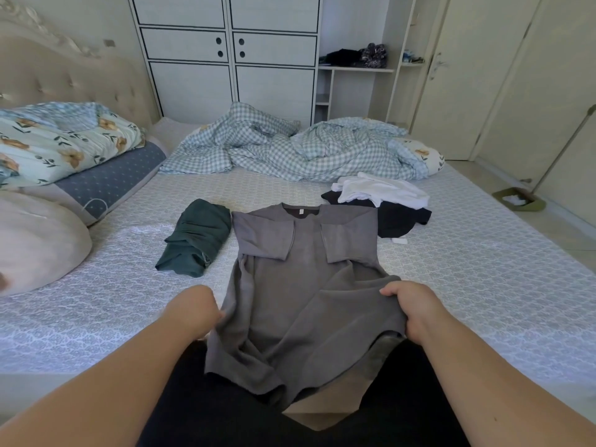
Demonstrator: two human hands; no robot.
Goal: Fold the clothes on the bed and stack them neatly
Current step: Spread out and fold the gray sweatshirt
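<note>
Grey shirt (pixel 300 285) flat on bed (pixel 483 269), sleeves folded in, hem apparently lifted

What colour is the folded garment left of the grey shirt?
Dark green, shown in the head view, lying on the bed beside the grey shirt.

Grey shirt (pixel 300 285): soft matt cloth, faintly fuzzy. Bed (pixel 483 269) cover, matt patterned weave. Checked quilt (pixel 290 153), crumpled thin cloth. Wardrobe (pixel 225 43), smooth matt panels.
</note>
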